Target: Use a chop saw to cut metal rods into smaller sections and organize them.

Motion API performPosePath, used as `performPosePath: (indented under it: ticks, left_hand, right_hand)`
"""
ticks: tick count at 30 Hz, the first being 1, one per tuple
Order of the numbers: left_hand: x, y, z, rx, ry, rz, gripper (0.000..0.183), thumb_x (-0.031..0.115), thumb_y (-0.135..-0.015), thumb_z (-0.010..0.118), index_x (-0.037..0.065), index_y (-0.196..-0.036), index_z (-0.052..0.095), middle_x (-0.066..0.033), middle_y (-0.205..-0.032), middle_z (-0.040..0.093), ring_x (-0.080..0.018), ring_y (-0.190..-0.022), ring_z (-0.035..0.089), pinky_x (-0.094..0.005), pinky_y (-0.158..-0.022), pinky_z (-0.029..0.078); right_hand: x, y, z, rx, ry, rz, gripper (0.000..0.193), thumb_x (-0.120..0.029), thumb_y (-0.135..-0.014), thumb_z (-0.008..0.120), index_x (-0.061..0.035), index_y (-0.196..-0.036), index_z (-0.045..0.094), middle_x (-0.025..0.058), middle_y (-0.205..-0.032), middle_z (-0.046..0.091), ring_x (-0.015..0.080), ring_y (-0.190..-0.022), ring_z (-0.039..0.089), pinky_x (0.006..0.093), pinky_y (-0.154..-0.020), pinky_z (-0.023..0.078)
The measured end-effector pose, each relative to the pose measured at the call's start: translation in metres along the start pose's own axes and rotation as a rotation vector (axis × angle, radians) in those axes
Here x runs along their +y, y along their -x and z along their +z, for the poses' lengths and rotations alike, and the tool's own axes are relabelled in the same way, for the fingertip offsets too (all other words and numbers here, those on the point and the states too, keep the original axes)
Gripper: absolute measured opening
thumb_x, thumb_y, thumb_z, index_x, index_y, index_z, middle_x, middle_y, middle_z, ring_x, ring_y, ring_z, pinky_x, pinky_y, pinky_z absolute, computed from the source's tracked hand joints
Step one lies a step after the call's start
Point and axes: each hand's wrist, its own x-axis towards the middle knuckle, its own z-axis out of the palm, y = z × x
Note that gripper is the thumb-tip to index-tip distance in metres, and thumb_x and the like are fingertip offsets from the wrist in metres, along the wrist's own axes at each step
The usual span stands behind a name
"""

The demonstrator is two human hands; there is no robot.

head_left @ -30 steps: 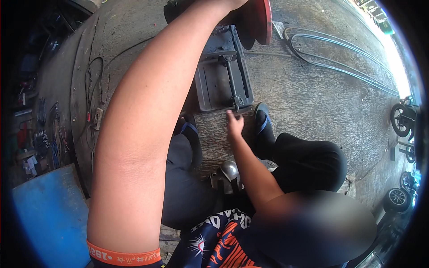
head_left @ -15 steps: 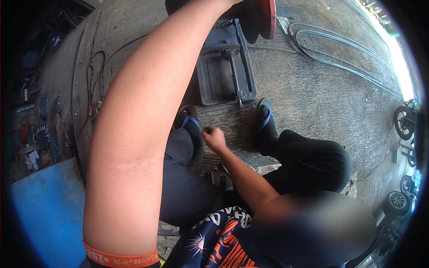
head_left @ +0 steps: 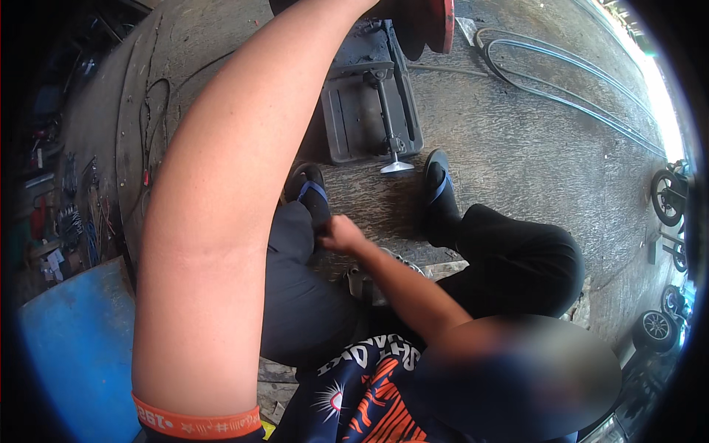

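My left arm, with an orange cuff, stretches up across the view, and its hand is cut off by the top edge beside a dark, red-edged guard (head_left: pixel 445 26). Below that guard sits the black base (head_left: pixel 347 125) of what looks like a cut-off saw, with a clamp rod (head_left: pixel 385 107) along it. A bright metal end piece (head_left: pixel 397 167) shows at the rod's near end. My right hand (head_left: pixel 344 235) is closed between my legs, close to my left ankle. Whatever it may hold is too blurred and hidden to make out.
Looped cables or rods (head_left: pixel 509 59) lie on the floor at the upper right. Thin dark cords (head_left: pixel 148 118) run along the left. A blue panel (head_left: pixel 74 354) stands at the lower left, near scattered tools (head_left: pixel 88 199). Wheels (head_left: pixel 656 330) are at the far right.
My right hand has shifted slightly left and down, toward my left ankle. The bright metal piece now shows at the clamp rod's near end. The floor and saw sit slightly higher in view.
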Motion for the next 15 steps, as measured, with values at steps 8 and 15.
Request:
performPosePath:
  ticks: [8,15]
  left_hand:
    - [0.001,0.003,-0.001,0.024,0.046,-0.002,0.005,-0.002,-0.068,0.055,0.002,-0.066,0.055,-0.0161,-0.070,0.060,-0.0350,-0.068,0.060,-0.0430,-0.062,0.048]
    - [0.000,0.003,0.001,0.056,0.027,0.031,0.006,-0.003,-0.068,0.054,0.002,-0.066,0.054,-0.0157,-0.069,0.059,-0.0348,-0.067,0.059,-0.0429,-0.061,0.048]
  right_hand:
    - [0.083,-0.017,-0.051,1.208,-0.585,0.386,0.051,-0.023,-0.077,0.073,0.0050,-0.117,0.057,0.0217,-0.115,0.063,0.0312,-0.105,0.062,0.0377,-0.091,0.046]
    - [0.053,-0.014,-0.083,1.468,-0.266,0.217,0.016,-0.010,-0.076,0.065,0.0010,-0.087,0.064,0.0082,-0.069,0.058,0.0161,-0.060,0.051,0.0322,-0.057,0.044]
